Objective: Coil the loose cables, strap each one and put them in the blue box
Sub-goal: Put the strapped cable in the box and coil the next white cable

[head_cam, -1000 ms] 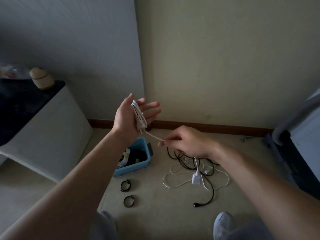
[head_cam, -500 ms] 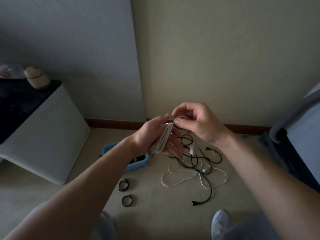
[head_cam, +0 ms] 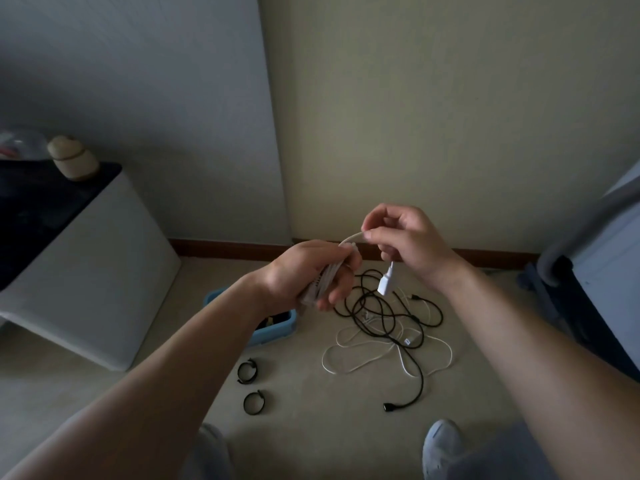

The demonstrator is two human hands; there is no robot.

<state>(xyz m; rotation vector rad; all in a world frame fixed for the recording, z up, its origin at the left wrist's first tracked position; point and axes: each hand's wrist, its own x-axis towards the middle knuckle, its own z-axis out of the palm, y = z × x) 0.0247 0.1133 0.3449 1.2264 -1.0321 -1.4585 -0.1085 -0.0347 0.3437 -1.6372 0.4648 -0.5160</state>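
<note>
At centre frame the left hand (head_cam: pixel 304 271) was clenched round a flat bundle of white cable (head_cam: pixel 325 278), its loops gathered in the palm. Just right of it, the right hand (head_cam: pixel 405 240) pinched the free tail between thumb and forefinger, with the white plug (head_cam: pixel 386 284) dangling below. The blue box (head_cam: pixel 277 329) sat on the floor beneath the left forearm, partly hidden. Two black straps (head_cam: pixel 246 370) lay at lower centre. A black cable (head_cam: pixel 381 317) and a second white lead (head_cam: pixel 363 362) lay tangled right of the box. Assessment: the held cable appeared light, thin and limp, liable to spring from its loops if the grip slackened. The plug looked to be its only rigid, weighted part. It is best held across the bundle's middle, with the tail guided close behind the plug.
</note>
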